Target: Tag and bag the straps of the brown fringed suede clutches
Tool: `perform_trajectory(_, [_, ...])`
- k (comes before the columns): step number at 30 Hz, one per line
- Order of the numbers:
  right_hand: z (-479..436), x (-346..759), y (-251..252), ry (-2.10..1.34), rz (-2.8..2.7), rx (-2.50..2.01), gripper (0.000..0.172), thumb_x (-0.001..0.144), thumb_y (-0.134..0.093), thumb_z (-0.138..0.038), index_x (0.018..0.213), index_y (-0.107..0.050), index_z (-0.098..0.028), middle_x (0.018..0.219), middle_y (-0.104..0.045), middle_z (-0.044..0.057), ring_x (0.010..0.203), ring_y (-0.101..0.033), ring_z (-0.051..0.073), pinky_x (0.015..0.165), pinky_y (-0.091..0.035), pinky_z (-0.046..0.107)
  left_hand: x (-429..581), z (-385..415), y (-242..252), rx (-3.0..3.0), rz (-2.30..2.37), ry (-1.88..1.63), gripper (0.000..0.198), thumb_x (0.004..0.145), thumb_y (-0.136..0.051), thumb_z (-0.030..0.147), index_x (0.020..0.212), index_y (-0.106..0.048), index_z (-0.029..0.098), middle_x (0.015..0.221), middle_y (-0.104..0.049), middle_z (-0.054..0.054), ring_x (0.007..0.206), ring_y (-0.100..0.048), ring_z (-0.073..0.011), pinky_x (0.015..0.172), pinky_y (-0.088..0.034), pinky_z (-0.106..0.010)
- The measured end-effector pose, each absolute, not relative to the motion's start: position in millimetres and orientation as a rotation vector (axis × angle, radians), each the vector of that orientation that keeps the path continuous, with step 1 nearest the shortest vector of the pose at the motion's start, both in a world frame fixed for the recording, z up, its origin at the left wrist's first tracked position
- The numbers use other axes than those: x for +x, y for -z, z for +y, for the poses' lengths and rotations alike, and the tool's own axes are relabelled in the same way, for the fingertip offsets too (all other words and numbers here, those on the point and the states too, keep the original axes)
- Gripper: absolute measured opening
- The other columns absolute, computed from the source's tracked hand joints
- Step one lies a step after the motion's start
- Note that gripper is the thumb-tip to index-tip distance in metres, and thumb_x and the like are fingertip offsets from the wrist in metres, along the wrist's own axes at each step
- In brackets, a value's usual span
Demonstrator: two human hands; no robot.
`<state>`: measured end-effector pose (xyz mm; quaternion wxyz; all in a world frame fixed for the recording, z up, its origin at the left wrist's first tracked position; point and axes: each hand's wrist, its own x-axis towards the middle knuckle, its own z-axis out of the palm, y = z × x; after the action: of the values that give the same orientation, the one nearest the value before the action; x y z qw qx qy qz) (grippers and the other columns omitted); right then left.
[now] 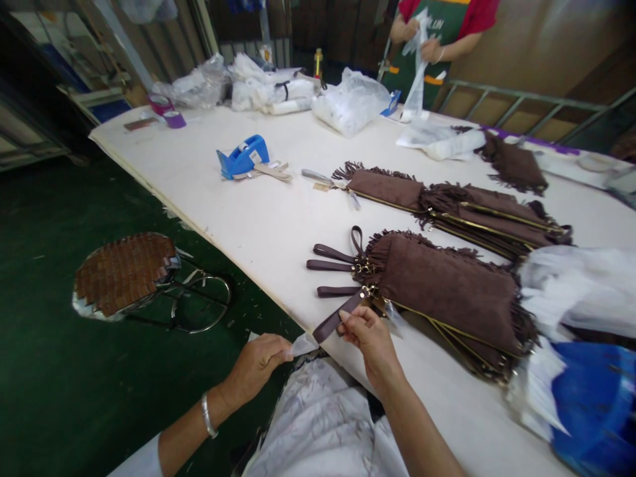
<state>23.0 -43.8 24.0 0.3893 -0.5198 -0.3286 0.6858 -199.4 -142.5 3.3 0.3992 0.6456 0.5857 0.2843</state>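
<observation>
At the near edge of the desk [268, 225], viewed remotely through the head camera, I record the right hand [368, 338] with its grip closed on a dark strap [342, 317], held between thumb and fingers. I find the left hand [261, 363] with its grip pinched on a piece of clear plastic [304, 344], just beside the looped end of the strap (whether the two touch, I cannot tell). The strap extends from gold-toned hardware [366, 291] at the left end of a stack of brown fringed pouches [447, 285], lying flat; four further straps [330, 266] project from that same end. Beyond the stack I note a second group of brown pouches [390, 189] and, farther left, a blue tape dispenser [246, 158]. Across the desk, a co-worker in a green apron [442, 33] holds clear film [421, 50] in both hands.
</observation>
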Motion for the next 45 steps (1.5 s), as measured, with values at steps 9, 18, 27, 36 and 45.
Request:
perform_trajectory(9, [-54, 12, -13, -1.552, -0.768, -1.198, 0.041, 0.065, -0.080, -0.032, 0.089, -0.049, -0.020, 0.057, -0.052, -0.009, 0.053, -0.050, 0.010, 0.053, -0.038, 0.022, -187, -139, -14, 1.397, 1.421, -0.767, 0.027, 0.090, -0.052, 0.040, 0.081, -0.068, 0.019, 0.081, -0.066, -0.002, 0.079, -0.058, -0.0188, 0.075, -0.040, -0.026])
perform_trajectory(18, [-50, 18, -25, -1.482, -0.756, -1.213, 0.041, 0.067, -0.078, -0.034, 0.092, -0.048, -0.022, 0.063, -0.053, -0.007, 0.055, -0.051, 0.010, 0.054, -0.040, 0.023, -177, -135, -9, 1.170, 1.366, -0.761, 0.035, 0.084, -0.058, 0.046, 0.073, -0.066, 0.014, 0.068, -0.058, -0.001, 0.068, -0.051, -0.0164, 0.063, -0.035, -0.025])
perform_trajectory(27, [-51, 16, -25, -1.486, -0.746, -1.212, 0.042, 0.064, -0.079, -0.034, 0.090, -0.049, -0.021, 0.062, -0.053, -0.007, 0.053, -0.050, 0.011, 0.052, -0.040, 0.023, -179, -137, -13, 1.258, 1.397, -0.740, 0.035, 0.086, -0.055, 0.045, 0.072, -0.066, 0.015, 0.068, -0.056, 0.000, 0.068, -0.051, -0.0160, 0.065, -0.035, -0.025])
perform_trajectory(36, [-51, 17, -23, -1.498, -0.788, -1.205, 0.040, 0.067, -0.077, -0.035, 0.091, -0.049, -0.021, 0.063, -0.055, -0.005, 0.054, -0.052, 0.012, 0.052, -0.040, 0.024, -176, -137, -8, 1.142, 1.337, -0.780, 0.038, 0.084, -0.057, 0.049, 0.073, -0.066, 0.014, 0.067, -0.055, 0.000, 0.067, -0.049, -0.0164, 0.063, -0.034, -0.025])
perform_trajectory(45, [-52, 20, -25, -1.470, -0.832, -1.236, 0.043, 0.064, -0.078, -0.036, 0.090, -0.048, -0.022, 0.069, -0.060, -0.004, 0.058, -0.055, 0.012, 0.052, -0.041, 0.023, -173, -134, -21, 1.133, 1.295, -0.797, 0.035, 0.085, -0.057, 0.045, 0.073, -0.065, 0.013, 0.068, -0.055, 0.000, 0.068, -0.048, -0.0157, 0.064, -0.034, -0.025])
